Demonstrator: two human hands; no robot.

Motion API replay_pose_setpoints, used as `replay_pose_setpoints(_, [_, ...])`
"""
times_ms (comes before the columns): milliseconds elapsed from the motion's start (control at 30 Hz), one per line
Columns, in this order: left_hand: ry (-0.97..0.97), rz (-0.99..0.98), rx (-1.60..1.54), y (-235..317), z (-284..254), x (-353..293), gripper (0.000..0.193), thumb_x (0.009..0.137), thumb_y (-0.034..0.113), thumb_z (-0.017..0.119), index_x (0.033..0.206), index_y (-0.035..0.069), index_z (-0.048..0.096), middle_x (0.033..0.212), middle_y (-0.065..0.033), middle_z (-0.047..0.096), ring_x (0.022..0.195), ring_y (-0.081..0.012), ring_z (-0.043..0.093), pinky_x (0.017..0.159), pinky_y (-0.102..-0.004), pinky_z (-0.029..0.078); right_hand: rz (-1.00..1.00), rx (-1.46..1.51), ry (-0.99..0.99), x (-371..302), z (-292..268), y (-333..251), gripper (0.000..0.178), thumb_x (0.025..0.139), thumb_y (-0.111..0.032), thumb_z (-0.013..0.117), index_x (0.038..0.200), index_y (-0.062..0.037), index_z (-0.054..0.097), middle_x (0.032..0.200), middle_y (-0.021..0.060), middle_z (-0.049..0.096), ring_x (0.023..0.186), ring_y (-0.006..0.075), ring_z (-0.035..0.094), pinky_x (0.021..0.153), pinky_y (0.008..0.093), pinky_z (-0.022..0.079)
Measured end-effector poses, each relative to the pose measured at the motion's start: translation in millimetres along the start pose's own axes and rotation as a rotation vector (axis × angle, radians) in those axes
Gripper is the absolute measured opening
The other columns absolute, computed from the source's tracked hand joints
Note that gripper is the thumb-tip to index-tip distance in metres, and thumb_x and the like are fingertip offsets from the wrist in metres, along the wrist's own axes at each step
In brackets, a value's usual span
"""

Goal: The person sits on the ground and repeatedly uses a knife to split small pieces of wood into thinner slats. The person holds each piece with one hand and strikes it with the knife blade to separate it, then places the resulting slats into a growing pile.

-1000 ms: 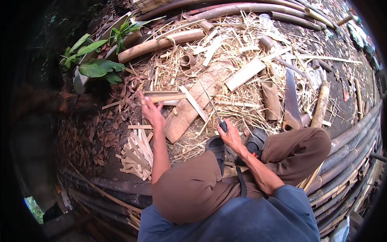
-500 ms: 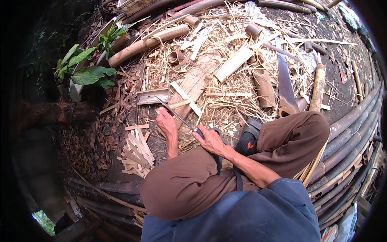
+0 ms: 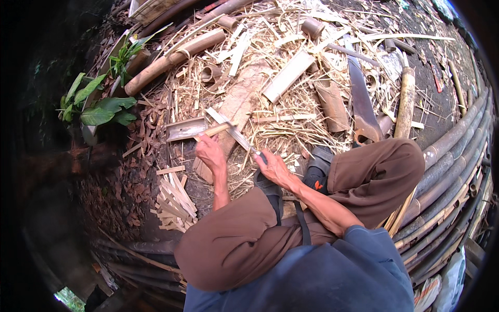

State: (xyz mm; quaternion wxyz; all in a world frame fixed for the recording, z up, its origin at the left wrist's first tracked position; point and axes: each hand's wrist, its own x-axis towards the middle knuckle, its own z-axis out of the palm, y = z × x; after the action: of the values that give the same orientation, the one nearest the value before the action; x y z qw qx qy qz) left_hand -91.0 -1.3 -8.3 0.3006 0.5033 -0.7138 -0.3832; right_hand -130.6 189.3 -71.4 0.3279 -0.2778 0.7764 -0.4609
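My left hand (image 3: 210, 155) is closed around the near end of a thin split-bamboo strip (image 3: 221, 128), which points away to the right. In my right hand (image 3: 275, 170) is the dark handle of a knife (image 3: 253, 150). Its blade slants up and left toward the strip, in line with a pale flat slat lying beneath, so its tip is hard to make out. Both hands are above a worn wooden board (image 3: 248, 94) on the ground. Left of my left forearm lies a pile of cut bamboo strips (image 3: 175, 200).
A handsaw (image 3: 364, 99) lies at the right, beside a bamboo half-section (image 3: 331, 106). Shavings (image 3: 283, 138) cover the ground. Long bamboo poles (image 3: 442, 174) curve along the right. A split bamboo piece (image 3: 186, 130) rests near my left hand, and a leafy plant (image 3: 99, 104) grows at the left.
The knife has swung away from me and to the right, from across my left fist to beyond the strip. My right hand has shifted slightly right and up. The whole view has shifted a little.
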Motion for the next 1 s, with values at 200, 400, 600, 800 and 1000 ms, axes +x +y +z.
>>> replay_pose_setpoints(200, [0.026,-0.052,-0.153,-1,0,-1,0.056,0.102,0.026,0.037,0.081,-0.024,0.052,0.082,-0.0325,0.065,0.08,-0.0368,0.071,0.069,-0.0364,0.062,0.122,-0.12,-0.024,2,-7,7,0.037,0.097,-0.04,0.049,0.106,-0.0038,0.05,0.065,0.0255,0.061,0.064,0.0399,0.065,0.059,0.0525,0.05])
replay_pose_setpoints(400, [-0.043,-0.063,-0.1,10,-5,-3,0.058,0.103,0.026,0.034,0.085,-0.025,0.052,0.086,-0.0319,0.064,0.08,-0.0376,0.071,0.07,-0.0373,0.062,0.131,-0.077,-0.025,-6,0,-2,0.039,0.098,-0.043,0.047,0.103,-0.0043,0.049,0.06,0.0227,0.058,0.06,0.0406,0.063,0.053,0.0496,0.05])
replay_pose_setpoints(600, [-0.093,-0.018,-0.035,-12,-9,10,0.057,0.103,0.027,0.037,0.092,-0.026,0.055,0.085,-0.0279,0.066,0.082,-0.0343,0.071,0.074,-0.0361,0.061,0.123,0.105,-0.127,-2,-18,-46,0.036,0.099,-0.041,0.047,0.101,-0.0059,0.052,0.058,0.0224,0.057,0.054,0.038,0.059,0.052,0.0502,0.045])
replay_pose_setpoints(800, [-0.029,0.086,-0.005,-17,-11,-3,0.056,0.102,0.029,0.041,0.077,-0.016,0.061,0.069,-0.0211,0.066,0.061,-0.0266,0.066,0.06,-0.0377,0.053,0.237,0.093,-0.192,6,-11,-47,0.038,0.098,-0.041,0.046,0.104,-0.0041,0.054,0.07,0.0218,0.063,0.063,0.0409,0.062,0.059,0.0503,0.048])
replay_pose_setpoints(1000, [-0.069,0.015,0.231,-27,26,10,0.042,0.1,0.027,0.045,0.096,-0.011,0.063,0.08,-0.017,0.066,0.07,-0.0261,0.062,0.072,-0.0381,0.05,0.111,0.04,0.056,5,-5,19,0.042,0.097,-0.043,0.048,0.098,-0.0008,0.054,0.071,0.0223,0.059,0.07,0.0391,0.06,0.066,0.0475,0.047])
